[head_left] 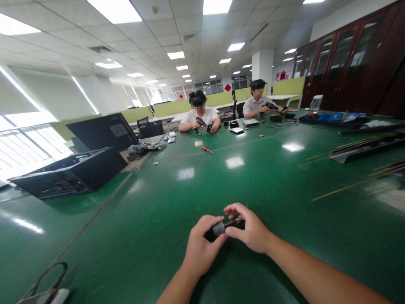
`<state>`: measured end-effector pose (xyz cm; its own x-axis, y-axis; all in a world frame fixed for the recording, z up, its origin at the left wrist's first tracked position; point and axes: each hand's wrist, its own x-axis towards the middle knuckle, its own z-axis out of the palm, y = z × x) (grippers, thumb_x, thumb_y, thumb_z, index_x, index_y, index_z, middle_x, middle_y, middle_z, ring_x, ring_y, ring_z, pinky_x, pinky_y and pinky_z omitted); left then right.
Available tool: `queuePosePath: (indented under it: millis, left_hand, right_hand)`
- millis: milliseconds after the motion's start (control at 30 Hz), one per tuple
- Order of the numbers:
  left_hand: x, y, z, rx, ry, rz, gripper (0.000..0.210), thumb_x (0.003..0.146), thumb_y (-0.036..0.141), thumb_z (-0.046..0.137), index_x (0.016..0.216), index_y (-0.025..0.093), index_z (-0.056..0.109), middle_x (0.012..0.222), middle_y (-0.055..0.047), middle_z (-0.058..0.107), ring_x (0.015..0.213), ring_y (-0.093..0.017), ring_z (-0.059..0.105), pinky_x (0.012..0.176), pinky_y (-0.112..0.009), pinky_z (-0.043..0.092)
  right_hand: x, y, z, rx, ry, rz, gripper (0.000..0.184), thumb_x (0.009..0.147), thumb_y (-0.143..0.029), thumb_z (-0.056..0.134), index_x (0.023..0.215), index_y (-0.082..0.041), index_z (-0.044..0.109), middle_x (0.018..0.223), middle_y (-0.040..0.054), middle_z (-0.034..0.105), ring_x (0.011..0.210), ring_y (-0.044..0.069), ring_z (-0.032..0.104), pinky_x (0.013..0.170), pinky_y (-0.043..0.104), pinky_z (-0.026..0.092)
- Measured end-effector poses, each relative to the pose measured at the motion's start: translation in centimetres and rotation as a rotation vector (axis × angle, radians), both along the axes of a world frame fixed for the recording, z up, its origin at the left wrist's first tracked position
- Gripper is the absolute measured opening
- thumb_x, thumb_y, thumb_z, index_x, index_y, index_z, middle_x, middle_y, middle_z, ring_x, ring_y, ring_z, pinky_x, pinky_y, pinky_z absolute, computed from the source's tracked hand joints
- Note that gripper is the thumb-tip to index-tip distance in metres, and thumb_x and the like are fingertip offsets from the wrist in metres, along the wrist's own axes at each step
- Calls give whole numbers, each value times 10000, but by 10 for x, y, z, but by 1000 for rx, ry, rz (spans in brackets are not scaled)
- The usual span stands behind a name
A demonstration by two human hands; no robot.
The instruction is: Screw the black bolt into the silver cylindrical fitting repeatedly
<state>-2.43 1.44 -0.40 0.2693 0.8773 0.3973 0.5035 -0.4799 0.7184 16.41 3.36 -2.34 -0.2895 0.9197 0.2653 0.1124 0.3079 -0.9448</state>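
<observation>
Low in the middle of the head view is a small grey metal cylinder with a thin ribbed shaft (219, 229), which looks like a little motor. My left hand (202, 242) is closed round the cylinder's left end, thumb below and fingers above. From the right, my right hand (249, 230) pinches around the shaft side, its fingertips near the shaft's far end. Both hands hold the piece just above the green tabletop (152, 219). Part of the cylinder is hidden behind my left fingers.
An opened black computer case (69, 173) stands at the left, with loose parts (145, 147) beside it. A red screwdriver (207, 150) lies further up. Two people (198, 114) work with power tools across the table. Thin rods (348, 185) and a metal channel (351, 154) lie right.
</observation>
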Motion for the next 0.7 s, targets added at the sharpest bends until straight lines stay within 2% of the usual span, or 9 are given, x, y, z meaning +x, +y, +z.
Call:
queuePosePath:
  millis: [133, 233, 500, 700]
  left_hand:
    - [1, 0, 0, -20, -16, -35, 219, 834, 259, 690, 1052, 237, 700, 982, -54, 705, 903, -210, 650, 831, -341, 508]
    - [1, -1, 1, -22, -23, -21, 220, 825, 261, 702, 1043, 234, 708, 972, -52, 709, 897, -208, 655, 827, -331, 512]
    - [2, -2, -1, -33, 1, 2, 225, 795, 255, 724, 1020, 233, 720, 924, -39, 718, 843, -198, 657, 781, -311, 512]
    - [-1, -1, -5, -124, -41, 87, 284, 800, 313, 717, 1071, 230, 704, 1023, -52, 732, 921, -231, 674, 843, -354, 523]
  right_hand:
    - [-1, 0, 5, 71, -40, -4, 158, 708, -175, 687, 861, -186, 650, 921, 27, 619, 876, 195, 591, 814, 315, 443]
    - [-1, -1, 6, 54, -79, 2, 83, 741, -210, 694, 813, -188, 660, 859, 21, 640, 828, 190, 599, 784, 304, 445]
    - [-1, -1, 3, 25, -100, -19, 48, 794, -226, 651, 783, -186, 676, 783, 14, 657, 773, 183, 602, 736, 288, 426]
    - [-1, 0, 1, -17, -74, -22, 74, 797, -242, 636, 771, -177, 659, 729, 4, 624, 696, 162, 563, 662, 270, 401]
